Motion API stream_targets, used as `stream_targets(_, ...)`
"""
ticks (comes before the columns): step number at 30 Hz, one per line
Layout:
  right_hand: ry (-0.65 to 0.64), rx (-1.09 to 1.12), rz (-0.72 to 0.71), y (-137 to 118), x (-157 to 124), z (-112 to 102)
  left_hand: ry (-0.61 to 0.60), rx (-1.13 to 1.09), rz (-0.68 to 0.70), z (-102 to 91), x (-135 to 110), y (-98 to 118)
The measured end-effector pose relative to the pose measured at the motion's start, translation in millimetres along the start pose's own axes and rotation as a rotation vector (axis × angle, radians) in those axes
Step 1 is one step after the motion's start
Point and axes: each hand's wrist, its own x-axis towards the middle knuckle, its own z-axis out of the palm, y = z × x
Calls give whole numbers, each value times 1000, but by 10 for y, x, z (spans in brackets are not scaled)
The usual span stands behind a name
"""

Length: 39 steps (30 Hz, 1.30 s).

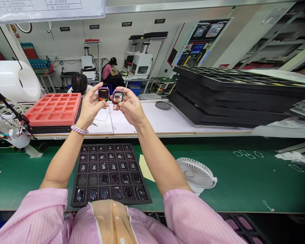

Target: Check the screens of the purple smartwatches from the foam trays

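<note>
Your left fingers [100,104] pinch the left watch [103,94], right fingers [125,105] the right watch [117,97], upright, side by side beyond the tray [93,179].

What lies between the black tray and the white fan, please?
In the head view, a yellow sheet lies between tray and fan, partly hidden by the right forearm.

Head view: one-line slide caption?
Left hand holds a small dark-framed rounded-square screen device, right hand another; a black foam compartment tray lies on the green workbench.
</note>
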Motion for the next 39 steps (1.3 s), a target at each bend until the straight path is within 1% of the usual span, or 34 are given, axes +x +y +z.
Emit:
stream_targets(5, -17, 13, -18, 15, -11, -15, -12, 51, 87, -24, 9, -64)
stream_targets(14, -10, -45, -36, -11, -9, -46, -11, 70, 146, -15, 19, -103)
stream_targets(22, -54, -38, -45, 11, -19, -56, -13, 78, 139, -32, 6, -115)
stream_targets(26, -44, -51, -31, 4, -63, -31, -18, 79, 131, -25, -48, -71)
stream_targets(29, -43, -46, -18, -8, -179, 10, -29, 78, 101, 26, -188, 3)
stream_targets(32, -44, -28, 5, 5, -408, 78, -28, 53, 30, 117, -446, 104)
stream_targets(34, -11, -14, 48, 35, -614, 139, -5, 18, -56, 187, -664, 172)
stream_targets(36, 42, 4, 119, 84, -835, 207, 29, -18, -171, 250, -888, 222)
stream_targets(39, 117, 75, 222, 199, -1147, 305, 71, -45, -322, 317, -1191, 227)
